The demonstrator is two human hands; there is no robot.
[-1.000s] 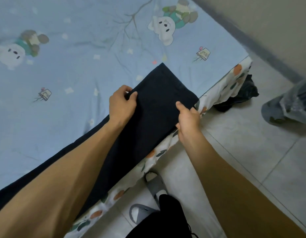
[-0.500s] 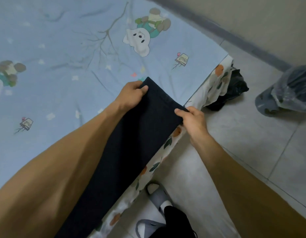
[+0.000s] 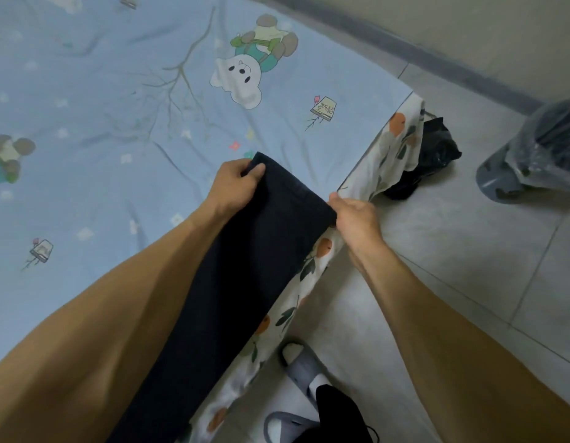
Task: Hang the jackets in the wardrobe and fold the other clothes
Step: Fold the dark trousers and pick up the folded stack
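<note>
Both hands are gripping the far end of the dark garment (image 3: 245,266) lying along the bed (image 3: 101,155) edge, the left hand (image 3: 235,187) now pinching its far corner and the right hand (image 3: 357,219) pinching the near one, both shifted from mid-cloth a second ago.

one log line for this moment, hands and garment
step: folding | left hand: grips far corner of dark garment | right hand: grips other end corner | garment: along edge of bed
</note>
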